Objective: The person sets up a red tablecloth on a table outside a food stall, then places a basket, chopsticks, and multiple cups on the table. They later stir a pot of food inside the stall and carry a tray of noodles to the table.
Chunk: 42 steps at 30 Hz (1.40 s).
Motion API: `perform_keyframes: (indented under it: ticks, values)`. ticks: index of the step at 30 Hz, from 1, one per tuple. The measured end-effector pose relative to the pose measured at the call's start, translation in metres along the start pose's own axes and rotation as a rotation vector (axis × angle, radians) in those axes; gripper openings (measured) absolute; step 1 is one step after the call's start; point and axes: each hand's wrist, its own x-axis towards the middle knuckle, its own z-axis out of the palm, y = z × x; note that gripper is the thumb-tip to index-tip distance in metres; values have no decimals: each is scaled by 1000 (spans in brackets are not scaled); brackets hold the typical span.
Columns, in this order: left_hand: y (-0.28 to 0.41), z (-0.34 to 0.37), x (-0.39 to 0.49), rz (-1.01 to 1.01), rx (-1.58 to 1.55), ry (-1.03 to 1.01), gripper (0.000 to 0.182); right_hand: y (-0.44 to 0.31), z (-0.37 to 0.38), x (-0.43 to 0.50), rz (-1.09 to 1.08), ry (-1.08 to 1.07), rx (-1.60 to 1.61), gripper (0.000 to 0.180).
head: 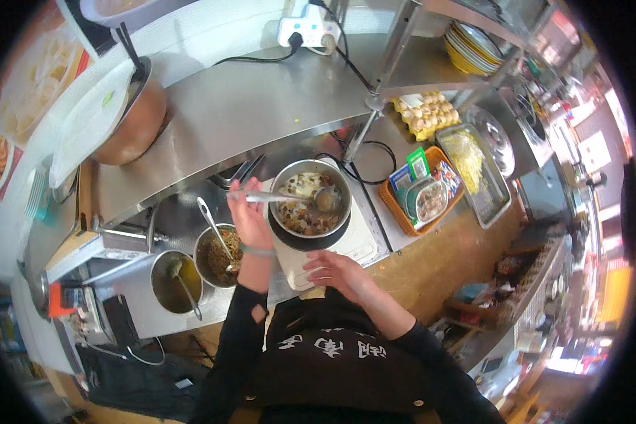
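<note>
My left hand (250,214) is wrapped around the handle end of a metal ladle (265,197). The ladle's bowl rests in the food inside a round steel pot (348,212), which holds a pale, chunky mixture and stands on a white induction cooker (360,241). My right hand (339,271) is at the cooker's near edge, fingers loosely spread, holding nothing. Left of the cooker, a steel pot (199,259) of minced food has a spoon (212,220) in it. Beside that, another steel pot (159,273) holds yellowish liquid and a ladle (188,289).
An orange basket (395,212) with packets and a tub, a metal tray (492,209) of shredded yellow food and a carton of eggs (429,114) lie to the right. A steel shelf (244,100) runs behind the cooker, with a large copper-coloured pot (138,127) on it.
</note>
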Motion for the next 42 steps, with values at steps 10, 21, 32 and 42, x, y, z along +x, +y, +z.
perform_keyframes:
  ticks: [10, 21, 32, 42]
  values:
    - [-4, 21, -118, 350, 906, -424, 40, -74, -18, 1, 253, 42, 183, 29]
    - [-50, -37, -62, -448, 436, 40, 15, -97, -17, 18, -242, 291, -2016, 50]
    - [-53, -26, -62, -476, 342, 109, 14, -104, 2, 19, 127, -8, -2164, 51]
    - [-53, -30, -59, -436, 379, 20, 13, -108, 8, 19, -191, 46, -2358, 51]
